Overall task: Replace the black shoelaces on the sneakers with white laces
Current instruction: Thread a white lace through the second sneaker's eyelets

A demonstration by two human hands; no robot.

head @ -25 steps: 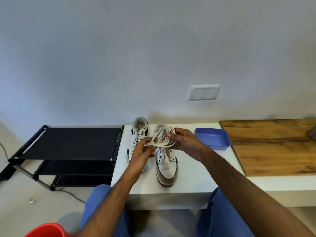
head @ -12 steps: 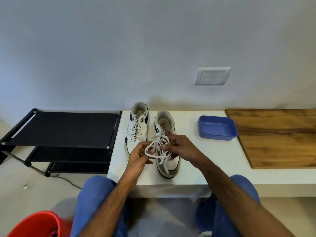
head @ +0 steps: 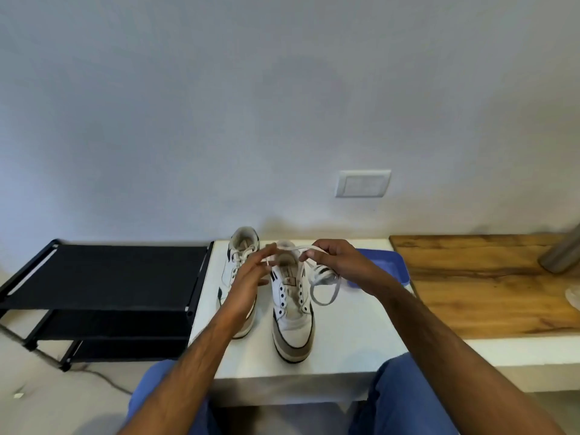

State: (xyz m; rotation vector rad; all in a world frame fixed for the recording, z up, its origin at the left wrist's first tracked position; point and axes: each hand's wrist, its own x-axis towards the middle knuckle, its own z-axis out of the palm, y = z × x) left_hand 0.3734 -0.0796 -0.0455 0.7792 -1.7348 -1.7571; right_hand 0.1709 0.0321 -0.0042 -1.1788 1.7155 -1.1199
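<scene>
The unlaced shoe (head: pixel 292 312) stands nearest on the table (head: pixel 345 346), eyelets bare; above it the white lace (head: pixel 323 282), a coil half a second ago, is now drawn out; the left hand (head: pixel 251 277) pinches one end, the right hand (head: pixel 339 262) grips the remaining loops; threading looks next; the laced shoe (head: pixel 240 262) waits behind.
</scene>
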